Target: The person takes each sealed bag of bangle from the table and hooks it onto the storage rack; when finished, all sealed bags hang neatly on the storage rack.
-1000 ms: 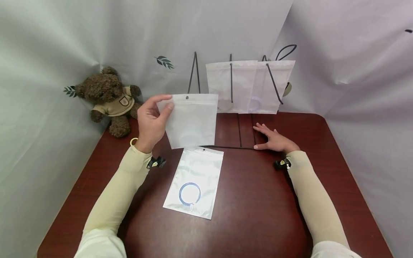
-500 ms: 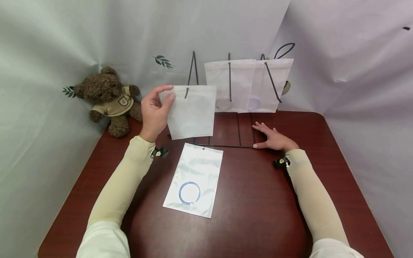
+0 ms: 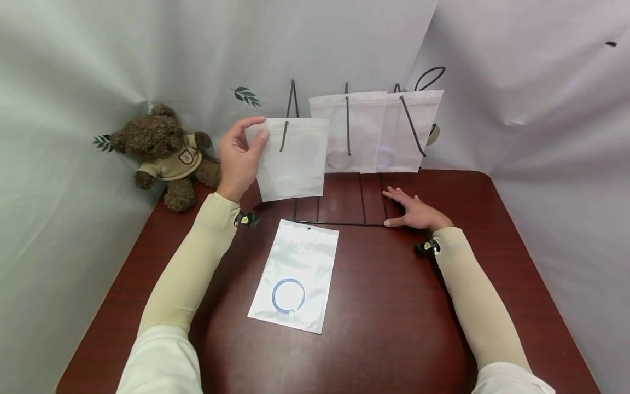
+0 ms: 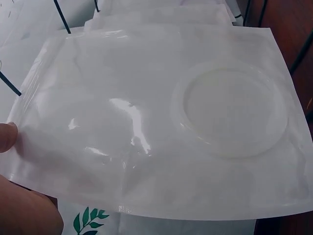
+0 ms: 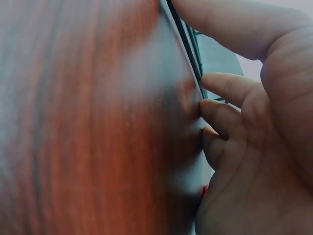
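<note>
My left hand pinches the upper left corner of a white zip bag between thumb and fingers. A black wire hook passes through the bag's top hole. In the left wrist view a pale ring shape shows inside that bag. With its fingers spread, my right hand rests on the table at the base of the black wire rack, the thumb at its front corner. Two more white bags hang from the hooks to the right. A silvery bag with a blue ring lies flat on the table.
At the back left, a brown teddy bear leans against the pale cloth wall. The dark red wooden table spreads in front of the rack. Black watch-like straps with small devices sit at the wrists.
My left hand has raised the white bag and moved it back, so the left hook now runs through its hole. The right hand has stayed at the rack's base.
</note>
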The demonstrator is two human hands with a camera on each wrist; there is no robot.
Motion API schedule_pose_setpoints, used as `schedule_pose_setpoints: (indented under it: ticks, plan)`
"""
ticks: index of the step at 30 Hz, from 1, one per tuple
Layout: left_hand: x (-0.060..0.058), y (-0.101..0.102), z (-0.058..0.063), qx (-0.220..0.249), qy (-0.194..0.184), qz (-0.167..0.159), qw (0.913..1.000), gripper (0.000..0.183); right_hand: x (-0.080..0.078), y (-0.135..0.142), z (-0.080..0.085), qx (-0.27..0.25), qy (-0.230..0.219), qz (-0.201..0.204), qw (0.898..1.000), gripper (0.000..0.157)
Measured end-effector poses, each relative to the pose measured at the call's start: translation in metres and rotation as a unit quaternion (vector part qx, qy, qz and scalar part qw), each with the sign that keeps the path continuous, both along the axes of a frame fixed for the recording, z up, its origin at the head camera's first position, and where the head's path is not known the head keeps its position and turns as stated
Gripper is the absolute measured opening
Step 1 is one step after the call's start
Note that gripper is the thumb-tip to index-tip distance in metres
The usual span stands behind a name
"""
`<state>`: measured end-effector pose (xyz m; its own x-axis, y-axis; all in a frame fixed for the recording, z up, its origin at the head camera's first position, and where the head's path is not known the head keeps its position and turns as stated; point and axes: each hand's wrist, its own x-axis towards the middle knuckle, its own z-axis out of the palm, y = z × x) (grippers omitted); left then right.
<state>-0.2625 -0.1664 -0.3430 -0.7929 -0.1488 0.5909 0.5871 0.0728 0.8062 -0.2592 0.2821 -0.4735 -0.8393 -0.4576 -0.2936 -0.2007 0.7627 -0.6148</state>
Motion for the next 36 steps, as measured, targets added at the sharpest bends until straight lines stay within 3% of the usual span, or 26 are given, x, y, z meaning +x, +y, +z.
schedule_pose_setpoints:
  ticks: [8,15,21,36]
  plan:
    - [-0.016,0.004,0.001,0.007,-0.019,0.005,0.9998,0.024,0.0,-0.005,0.002,0.01,0.019,0.002,1.0,0.099]
    - [-0.033,0.005,0.001,0.022,-0.029,0.002,0.9993,0.025,0.001,-0.012,0.005,0.024,0.062,0.002,0.998,0.094]
    - [-0.043,0.008,0.001,0.027,-0.044,0.005,0.9987,0.026,0.002,-0.014,0.007,0.013,0.062,0.002,0.998,0.092]
    - [-0.049,0.01,0.0,0.057,-0.034,0.006,0.9978,0.025,0.001,-0.013,0.006,0.0,0.043,0.0,0.999,0.094]
